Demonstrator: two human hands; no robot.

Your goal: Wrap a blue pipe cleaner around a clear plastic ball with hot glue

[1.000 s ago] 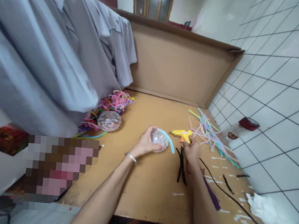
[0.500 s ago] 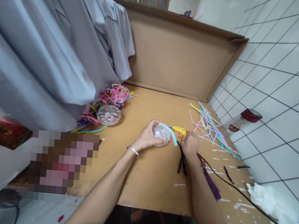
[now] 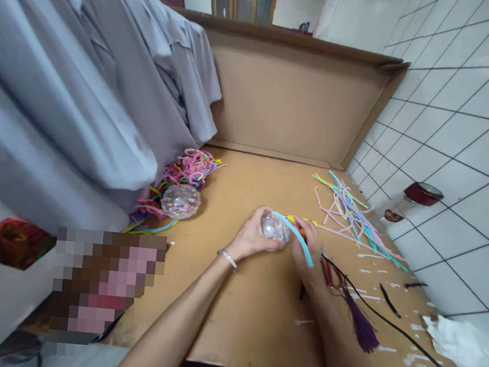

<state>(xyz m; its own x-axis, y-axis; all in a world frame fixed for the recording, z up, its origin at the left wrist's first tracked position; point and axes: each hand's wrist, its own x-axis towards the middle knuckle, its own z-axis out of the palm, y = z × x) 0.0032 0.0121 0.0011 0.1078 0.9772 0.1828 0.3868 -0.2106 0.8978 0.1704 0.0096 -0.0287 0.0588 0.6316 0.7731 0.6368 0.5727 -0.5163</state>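
Observation:
My left hand is closed around a clear, round, faceted plastic ball. A light blue pipe cleaner starts at the ball's top edge and curves down over my right hand. That hand grips a yellow glue gun, its front end close to the ball and partly hidden behind the blue strip. Whether the nozzle touches the ball I cannot tell. A black cord trails from the right hand across the table. Beside my right wrist lie red-handled scissors and a purple tassel.
A second clear ball sits left by a heap of pink pipe cleaners. Loose pastel pipe cleaners lie right, near a red-lidded jar and white tissue. A cardboard panel stands behind; grey cloth hangs left.
The glue gun has moved left, close to the ball and behind the blue strip. The strip's free end now crosses in front of my right hand. The whole view has shifted slightly.

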